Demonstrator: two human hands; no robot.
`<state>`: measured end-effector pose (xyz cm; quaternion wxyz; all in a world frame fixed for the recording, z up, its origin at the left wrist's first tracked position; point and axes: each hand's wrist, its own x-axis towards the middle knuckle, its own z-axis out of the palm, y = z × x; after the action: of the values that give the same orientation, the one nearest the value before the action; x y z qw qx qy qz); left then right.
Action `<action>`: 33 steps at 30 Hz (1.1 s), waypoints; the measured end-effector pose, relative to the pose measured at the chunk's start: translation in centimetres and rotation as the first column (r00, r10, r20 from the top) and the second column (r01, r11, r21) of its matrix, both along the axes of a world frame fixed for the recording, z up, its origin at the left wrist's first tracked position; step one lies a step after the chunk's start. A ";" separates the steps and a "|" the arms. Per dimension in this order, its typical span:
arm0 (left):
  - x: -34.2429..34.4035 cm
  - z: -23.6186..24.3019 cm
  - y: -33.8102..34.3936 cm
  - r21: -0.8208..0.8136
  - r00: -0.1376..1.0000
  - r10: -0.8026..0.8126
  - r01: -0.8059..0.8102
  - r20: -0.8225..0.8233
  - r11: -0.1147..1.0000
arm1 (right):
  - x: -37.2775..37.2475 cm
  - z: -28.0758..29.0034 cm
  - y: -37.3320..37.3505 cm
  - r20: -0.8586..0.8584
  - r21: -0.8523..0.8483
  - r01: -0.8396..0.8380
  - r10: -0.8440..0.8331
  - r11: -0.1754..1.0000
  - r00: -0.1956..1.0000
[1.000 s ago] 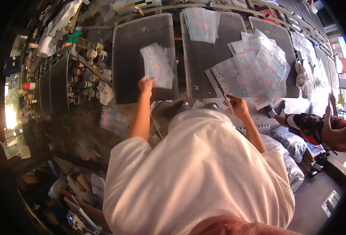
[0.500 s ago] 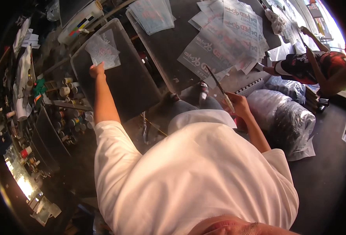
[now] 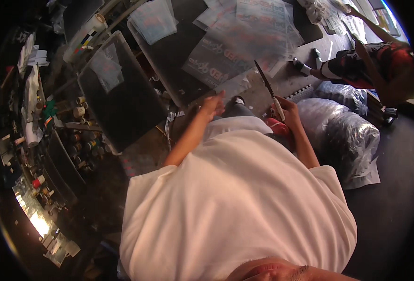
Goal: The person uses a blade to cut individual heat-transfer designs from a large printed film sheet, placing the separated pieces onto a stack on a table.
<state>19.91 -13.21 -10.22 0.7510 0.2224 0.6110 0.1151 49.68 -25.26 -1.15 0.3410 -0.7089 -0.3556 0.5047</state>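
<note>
My right hand [image 3: 289, 112] is closed round the pale handle of a knife [image 3: 266, 80], whose long dark blade points up and away from me. In front of my body, my left hand [image 3: 211, 106] is held in the air with nothing in it and its fingers partly apart. It is nearest to the front edge of the big dark table, where printed translucent plastic sheets [image 3: 230, 51] lie in a loose, overlapping spread. A small stack of clear plastic sheets [image 3: 107, 71] rests on the smaller dark table [image 3: 127, 110] at the left.
Another stack of plastic sheets [image 3: 153, 21] lies at the table's far left. Large plastic-wrapped bundles [image 3: 343, 136] stand on the floor at my right. Beyond them a co-worker [image 3: 366, 68] handles sheets. Shelves with several jars [image 3: 82, 145] fill the left side.
My left hand has let go of the clear sheets on the smaller table and moved right, in front of my body. The knife stays in my right hand, its blade now tilted more upright.
</note>
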 end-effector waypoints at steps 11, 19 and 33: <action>-6.6 0.4 0.3 0.422 0.795 0.594 -0.584 0.125 0.693 | 5.8 -1.5 2.8 -0.365 -0.098 -0.598 0.530 0.796 0.766; -20.8 1.8 -1.2 0.622 0.719 0.654 -0.404 -0.237 0.670 | -2.4 -3.0 5.9 -0.549 0.022 -0.716 0.607 0.698 0.575; -21.4 -1.2 -7.4 0.131 0.488 0.866 -0.856 -0.110 0.500 | -9.7 -4.4 3.6 -0.222 0.010 -0.860 0.840 0.510 0.496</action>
<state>-1.53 -20.57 -11.42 0.5340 -0.0820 0.6951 0.4742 40.00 -21.68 -5.55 0.0452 -0.4041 -0.5963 0.6921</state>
